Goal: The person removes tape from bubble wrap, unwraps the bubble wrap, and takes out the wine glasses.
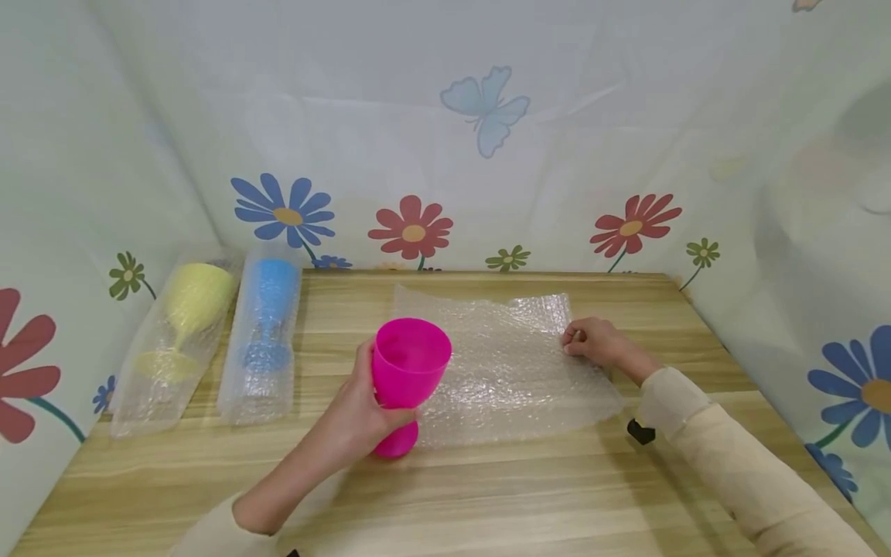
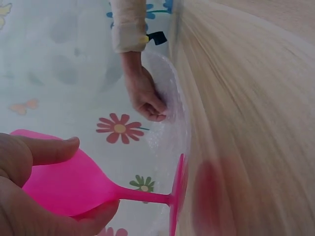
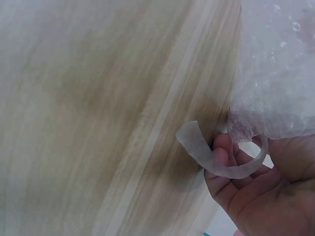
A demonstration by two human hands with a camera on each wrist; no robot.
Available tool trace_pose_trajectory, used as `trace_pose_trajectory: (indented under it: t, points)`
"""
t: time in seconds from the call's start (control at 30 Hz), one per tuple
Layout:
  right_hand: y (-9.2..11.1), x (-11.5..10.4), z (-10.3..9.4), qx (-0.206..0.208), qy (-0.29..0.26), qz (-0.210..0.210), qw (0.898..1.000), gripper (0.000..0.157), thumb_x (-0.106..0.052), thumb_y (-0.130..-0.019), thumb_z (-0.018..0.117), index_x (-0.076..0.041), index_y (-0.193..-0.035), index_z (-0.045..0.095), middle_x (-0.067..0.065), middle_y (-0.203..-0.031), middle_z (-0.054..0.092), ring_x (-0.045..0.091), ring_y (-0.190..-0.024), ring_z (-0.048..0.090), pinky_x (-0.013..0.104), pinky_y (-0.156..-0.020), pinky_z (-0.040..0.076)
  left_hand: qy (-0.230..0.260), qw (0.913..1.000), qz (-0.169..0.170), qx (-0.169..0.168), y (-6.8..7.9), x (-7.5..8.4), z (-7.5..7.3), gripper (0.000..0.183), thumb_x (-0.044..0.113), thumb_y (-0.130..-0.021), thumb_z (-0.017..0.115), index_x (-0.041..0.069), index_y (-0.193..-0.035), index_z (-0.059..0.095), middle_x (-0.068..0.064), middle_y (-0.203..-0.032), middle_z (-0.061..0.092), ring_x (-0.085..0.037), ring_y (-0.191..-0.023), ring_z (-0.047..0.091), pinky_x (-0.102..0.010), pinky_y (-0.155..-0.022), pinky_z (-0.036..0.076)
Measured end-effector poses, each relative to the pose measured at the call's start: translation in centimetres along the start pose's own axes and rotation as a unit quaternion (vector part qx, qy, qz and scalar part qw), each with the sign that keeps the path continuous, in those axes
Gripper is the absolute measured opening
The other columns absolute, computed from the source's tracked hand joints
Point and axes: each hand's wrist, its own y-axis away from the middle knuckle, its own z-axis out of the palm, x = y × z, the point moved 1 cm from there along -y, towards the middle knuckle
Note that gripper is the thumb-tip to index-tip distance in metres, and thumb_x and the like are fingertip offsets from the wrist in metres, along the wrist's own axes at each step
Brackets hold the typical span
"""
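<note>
My left hand (image 1: 355, 414) grips a bright pink plastic goblet (image 1: 411, 360) around its bowl. Tilted slightly, the goblet has its mouth facing up and its foot close above the table, as the left wrist view shows its foot (image 2: 178, 194) beside the wood. To its right lies a flat sheet or bag of clear bubble wrap (image 1: 501, 356). At the right edge of this wrap, my right hand (image 1: 595, 340) pinches a corner between thumb and fingers. A curled translucent strip (image 3: 216, 164) crosses those fingers in the right wrist view.
Two wrapped goblets lie at the left of the wooden table (image 1: 487, 495): a yellow goblet (image 1: 198, 298) and a blue goblet (image 1: 273, 290), each inside bubble wrap. Cloth walls (image 1: 592, 155) printed with flowers stand behind and at both sides.
</note>
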Motion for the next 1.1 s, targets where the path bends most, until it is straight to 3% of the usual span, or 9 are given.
trace_pose_trajectory:
  t: [0.33, 0.53, 0.7, 1.1]
  points:
    - [-0.1, -0.1, 0.1, 0.003, 0.008, -0.011, 1.000, 0.006, -0.006, -0.099, 0.068, -0.001, -0.100, 0.066, 0.006, -0.083, 0.060, 0.018, -0.072, 0.053, 0.030, -0.061, 0.045, 0.017, 0.9998, 0.005, 0.001, 0.3, 1.4, -2.6, 0.106, 0.007, -0.080, 0.088, 0.016, -0.158, 0.016, -0.013, -0.147, 0.043, -0.040, -0.135, 0.044, -0.051, -0.088, 0.059]
    - [-0.3, -0.1, 0.1, 0.006, 0.011, -0.009, 1.000, 0.006, -0.006, -0.099, 0.068, -0.001, -0.099, 0.066, 0.007, -0.083, 0.061, 0.018, -0.072, 0.053, 0.030, -0.062, 0.045, 0.052, 0.9972, 0.047, 0.025, -0.2, 2.0, -4.3, 0.105, 0.005, -0.082, 0.086, 0.013, -0.158, 0.013, -0.015, -0.149, 0.039, -0.039, -0.136, 0.042, -0.053, -0.091, 0.057]
    - [-0.3, 0.1, 0.2, 0.002, 0.008, -0.011, 1.000, 0.005, -0.005, -0.099, 0.067, 0.000, -0.099, 0.066, 0.007, -0.085, 0.060, 0.019, -0.075, 0.054, 0.031, -0.065, 0.046, 0.045, 0.9947, 0.072, 0.057, -1.1, 2.1, -5.3, 0.107, 0.004, -0.082, 0.084, 0.012, -0.159, 0.011, -0.016, -0.150, 0.038, -0.038, -0.136, 0.041, -0.055, -0.095, 0.055]
    - [-0.3, 0.2, 0.1, 0.001, 0.007, 0.003, 1.000, 0.006, -0.005, -0.099, 0.068, 0.001, -0.100, 0.065, 0.007, -0.086, 0.060, 0.020, -0.075, 0.054, 0.030, -0.064, 0.046, 0.047, 0.9899, 0.075, 0.111, -4.3, 1.9, -6.3, 0.105, 0.000, -0.083, 0.081, 0.012, -0.159, 0.009, -0.017, -0.154, 0.033, -0.037, -0.141, 0.035, -0.058, -0.103, 0.048]
